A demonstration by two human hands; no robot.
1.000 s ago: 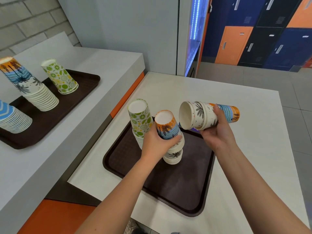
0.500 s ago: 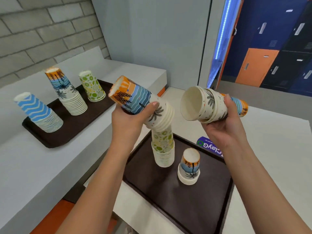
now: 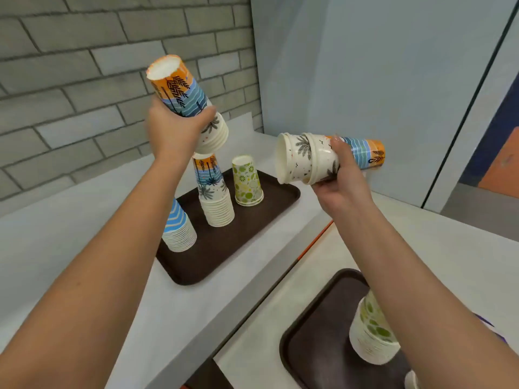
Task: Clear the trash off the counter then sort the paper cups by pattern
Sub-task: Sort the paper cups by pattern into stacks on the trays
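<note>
My left hand (image 3: pixel 174 130) grips a stack of palm-pattern cups (image 3: pixel 186 96), bottom up and tilted, its open end just above the palm-pattern stack (image 3: pixel 213 192) that stands on the far brown tray (image 3: pixel 213 262). On that tray also stand a blue-wave stack (image 3: pixel 177 228), partly behind my left forearm, and a green-lime cup (image 3: pixel 247 181). My right hand (image 3: pixel 342 186) holds a second palm-pattern stack (image 3: pixel 314 157) sideways in the air, mouth to the left. A green-lime stack (image 3: pixel 370 335) stands on the near brown tray (image 3: pixel 309 332), partly hidden by my right forearm.
The far tray lies on a raised grey counter (image 3: pixel 70 234) against a brick wall (image 3: pixel 84 66). The near tray lies on a lower white counter (image 3: pixel 463 248). One more cup rim (image 3: pixel 411 380) shows at the near tray's bottom edge.
My left hand has carried its palm-pattern stack up and left, from above the near tray to just over the matching stack on the far tray. My right hand keeps its stack sideways.
</note>
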